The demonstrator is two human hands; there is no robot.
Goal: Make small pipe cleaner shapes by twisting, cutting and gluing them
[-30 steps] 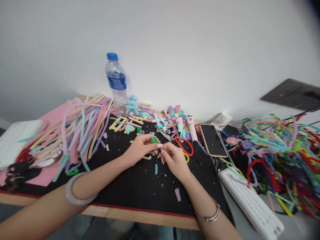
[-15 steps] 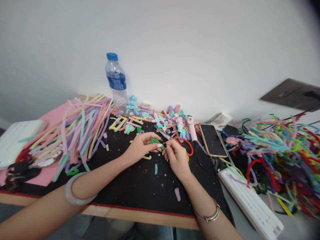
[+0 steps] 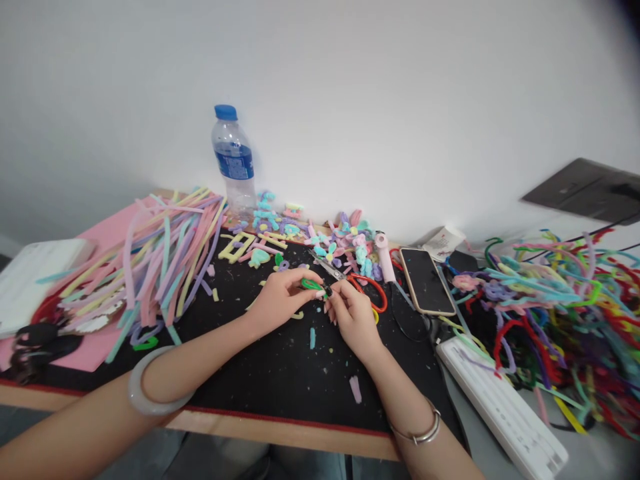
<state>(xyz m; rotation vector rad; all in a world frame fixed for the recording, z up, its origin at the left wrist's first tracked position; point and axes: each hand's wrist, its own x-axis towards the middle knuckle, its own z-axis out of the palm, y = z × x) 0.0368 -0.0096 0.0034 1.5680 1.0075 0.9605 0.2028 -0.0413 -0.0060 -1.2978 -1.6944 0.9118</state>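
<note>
A small green pipe cleaner [image 3: 311,285], bent into a loop, is pinched between the thumb and fingers of my left hand [image 3: 285,297]. My right hand [image 3: 353,317] closes its fingertips on the right end of the same piece, so the two hands almost meet over the black mat [image 3: 280,387]. Just beyond my right fingers lie scissors [image 3: 375,290] with red handles, their blades pointing to the back left. Bits of cut pipe cleaner, among them a blue scrap [image 3: 313,338] and a lilac one [image 3: 355,389], are scattered in front of my hands.
Long pastel pipe cleaners [image 3: 170,247] are heaped at left on pink paper [image 3: 95,357]. A water bottle [image 3: 234,160] stands by the wall. Finished pastel shapes [image 3: 330,250] line the back. At right are a phone [image 3: 427,280], a white power strip [image 3: 500,407] and tangled pipe cleaners [image 3: 555,313].
My left fingers have shifted slightly and curled in more around the green loop, which now looks flatter. My right hand has hardly moved.
</note>
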